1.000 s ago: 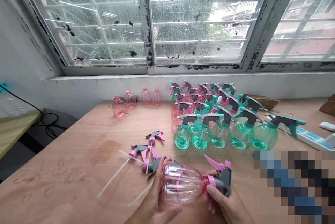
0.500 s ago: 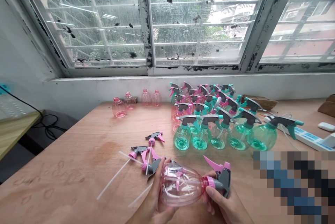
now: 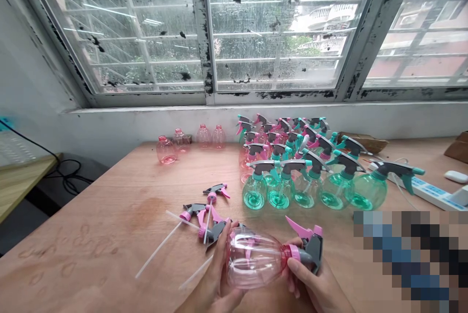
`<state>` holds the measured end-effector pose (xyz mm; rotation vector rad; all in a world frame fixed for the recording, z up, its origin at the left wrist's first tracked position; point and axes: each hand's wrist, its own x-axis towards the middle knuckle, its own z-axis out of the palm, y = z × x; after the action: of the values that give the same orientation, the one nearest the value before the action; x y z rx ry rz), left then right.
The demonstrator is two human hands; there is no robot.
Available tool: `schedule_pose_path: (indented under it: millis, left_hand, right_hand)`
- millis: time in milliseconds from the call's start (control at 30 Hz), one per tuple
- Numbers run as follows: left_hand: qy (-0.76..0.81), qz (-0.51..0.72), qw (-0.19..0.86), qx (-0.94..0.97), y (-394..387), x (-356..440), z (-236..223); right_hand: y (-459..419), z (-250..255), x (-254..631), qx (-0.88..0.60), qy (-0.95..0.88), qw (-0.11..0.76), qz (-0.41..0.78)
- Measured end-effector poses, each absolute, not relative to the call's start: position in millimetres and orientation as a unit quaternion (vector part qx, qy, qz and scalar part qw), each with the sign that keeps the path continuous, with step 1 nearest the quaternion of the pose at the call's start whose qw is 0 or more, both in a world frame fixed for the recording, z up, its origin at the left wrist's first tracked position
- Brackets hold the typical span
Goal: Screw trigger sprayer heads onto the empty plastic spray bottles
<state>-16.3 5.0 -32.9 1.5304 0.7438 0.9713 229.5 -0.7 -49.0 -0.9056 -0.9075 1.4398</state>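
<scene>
A clear pink spray bottle (image 3: pixel 256 260) lies sideways between my two hands, its neck pointing right. Its base end is cradled by my left hand (image 3: pixel 216 281), fingers and thumb curled round it. At the neck, my right hand (image 3: pixel 312 279) pinches the pink collar of the grey and pink trigger sprayer (image 3: pixel 310 249), which sits on the bottle mouth. Just beyond my left hand lie several loose trigger sprayers (image 3: pixel 193 210) with thin white dip tubes, one partly covered by the hand and bottle.
Assembled spray bottles (image 3: pixel 292 191), green in front and pink behind, stand in rows at the back right. Several headless pink bottles (image 3: pixel 167 151) stand at the back left. A white power strip (image 3: pixel 435 193) lies on the right of the wooden table (image 3: pixel 91 235); a blurred patch covers the lower right.
The bottle has turned slightly between my hands, and the reflections on its wall have shifted. Both hands keep almost the same place; the table items have not moved.
</scene>
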Motion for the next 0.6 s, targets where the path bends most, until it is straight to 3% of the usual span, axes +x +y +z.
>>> schedule_pose_path:
  millis: [600]
  left_hand:
    - [0.323, 0.405, 0.530, 0.671, 6.4, -16.1, -35.4]
  right_hand:
    - [-0.8, -52.5, 230.3, -0.386, -0.383, 0.568, 0.618]
